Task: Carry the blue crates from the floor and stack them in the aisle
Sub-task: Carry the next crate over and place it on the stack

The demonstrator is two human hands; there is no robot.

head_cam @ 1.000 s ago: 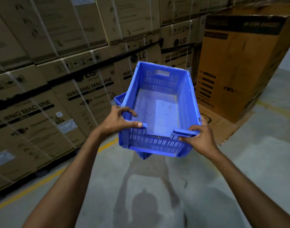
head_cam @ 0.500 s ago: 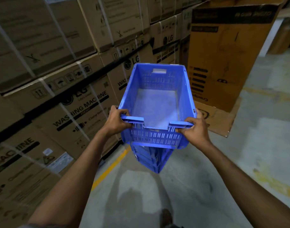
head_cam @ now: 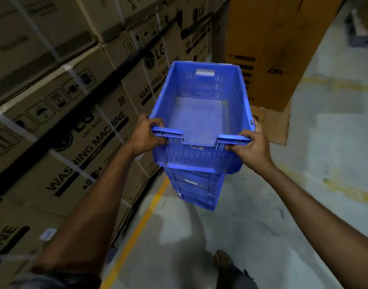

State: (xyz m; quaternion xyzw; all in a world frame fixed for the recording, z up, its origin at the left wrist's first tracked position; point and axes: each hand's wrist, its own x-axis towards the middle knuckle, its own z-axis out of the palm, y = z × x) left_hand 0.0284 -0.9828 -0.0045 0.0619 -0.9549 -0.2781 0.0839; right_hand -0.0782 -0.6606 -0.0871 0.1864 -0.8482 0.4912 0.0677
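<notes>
I hold an empty blue slotted crate (head_cam: 199,113) level in front of me. My left hand (head_cam: 146,135) grips its near-left rim corner and my right hand (head_cam: 252,147) grips its near-right rim corner. Directly beneath it a stack of blue crates (head_cam: 197,188) stands on the concrete floor; the held crate hides most of the stack, and I cannot tell whether they touch.
A wall of washing-machine cartons (head_cam: 74,122) runs along my left, edged by a yellow floor line (head_cam: 141,222). A tall orange-brown carton (head_cam: 268,49) stands ahead on flattened cardboard (head_cam: 270,126). My foot (head_cam: 222,259) shows at the bottom. Open concrete floor (head_cam: 314,163) lies to the right.
I have walked closer to the stack. The held crate has come level and moved over the stacked crates, which now show more below it. Both hands keep their grip.
</notes>
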